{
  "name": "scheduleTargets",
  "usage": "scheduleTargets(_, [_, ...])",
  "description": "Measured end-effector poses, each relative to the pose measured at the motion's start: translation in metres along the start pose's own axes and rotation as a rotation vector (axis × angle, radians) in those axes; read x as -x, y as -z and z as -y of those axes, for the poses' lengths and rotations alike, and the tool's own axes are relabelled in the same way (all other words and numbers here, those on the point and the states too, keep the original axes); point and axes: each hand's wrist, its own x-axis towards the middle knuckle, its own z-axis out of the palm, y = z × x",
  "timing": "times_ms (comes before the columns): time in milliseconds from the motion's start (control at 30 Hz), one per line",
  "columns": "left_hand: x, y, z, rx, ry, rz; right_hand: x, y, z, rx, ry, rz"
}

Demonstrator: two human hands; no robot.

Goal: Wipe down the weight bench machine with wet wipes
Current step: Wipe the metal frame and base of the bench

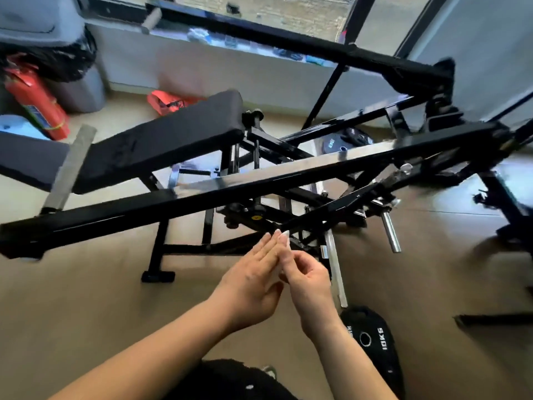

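The weight bench machine [144, 207] stood on the tan floor [86, 298] straight ahead of the person. Its long black frame bar crossed the view, and its padded backrest [161, 140] was raised behind that bar to the left.

Both hands hung low in front of the frame, touching nothing on it. The left hand [253, 284] had its fingers straight and close together. The right hand [310, 281] lay against it with its fingers loosely curled. A pale sliver showed between the two palms. It may have been a wet wipe [274, 271], but I could not tell that, nor whether the right hand actually pinched it.

The machine looked heavy and rigid, so it should stay put under rubbing and would not need holding. The square bar would make a sound place to brace a hand. The painted tube and the chrome strip [288, 168] looked smooth and likely slick once damp, while the pad seemed soft and yielding. Bolts and the chrome plate peg [389, 229] could snag a limp, light wipe, which is best kept folded flat under the fingers.

The weight plate [372, 339] on the floor near the right forearm read "10KG". Lettering on the red fire extinguisher [34, 102] was too blurred to read.
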Motion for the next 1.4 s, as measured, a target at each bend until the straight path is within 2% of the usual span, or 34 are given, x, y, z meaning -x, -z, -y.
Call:
scheduleTargets(100, [-0.031, -0.048, -0.037, 0.177, 0.082, 0.079, -0.011, 0.08, -0.005, 0.09, 0.042, -0.115])
scheduleTargets(200, [-0.056, -0.079, -0.065, 0.342, 0.175, 0.096, -0.016, 0.139, -0.008, 0.141, 0.049, -0.157])
scheduleTargets(367, [-0.098, -0.088, -0.1, 0.656, 0.42, -0.05, -0.032, 0.182, 0.001, 0.224, 0.093, -0.113])
scheduleTargets(467, [-0.13, -0.089, -0.098, 0.741, 0.513, -0.085, -0.047, 0.192, 0.013, 0.214, 0.096, -0.08])
scheduleTargets(567, [-0.154, -0.086, -0.081, 0.847, 0.601, 0.121, -0.063, 0.199, 0.02, 0.265, 0.135, -0.087])
scheduleTargets(633, [-0.165, -0.083, -0.075, 0.872, 0.593, 0.293, -0.077, 0.207, 0.025, 0.322, 0.142, -0.118])
scheduleTargets(667, [-0.171, -0.083, -0.073, 0.891, 0.577, 0.328, -0.085, 0.212, 0.027, 0.348, 0.144, -0.136])
scheduleTargets(800, [-0.198, -0.086, -0.072, 1.037, 0.693, 0.235, -0.114, 0.229, 0.039, 0.45, 0.154, -0.223])
scheduleTargets(933, [-0.219, -0.1, -0.068, 0.897, 0.811, 0.167, -0.148, 0.242, 0.05, 0.506, 0.27, -0.341])
scheduleTargets(1100, [-0.27, -0.135, -0.075, 0.652, 0.9, -0.101, -0.216, 0.278, 0.066, 0.67, 0.582, -0.308])
scheduleTargets(1200, [-0.308, -0.167, -0.081, 0.599, 0.912, -0.248, -0.251, 0.306, 0.066, 0.793, 0.722, -0.311])
scheduleTargets(1300, [-0.344, -0.193, -0.096, 0.606, 0.876, -0.396, -0.277, 0.33, 0.058, 0.863, 0.835, -0.24])
scheduleTargets(1400, [-0.381, -0.215, -0.112, 0.606, 0.76, -0.396, -0.305, 0.346, 0.05, 0.933, 0.919, -0.123])
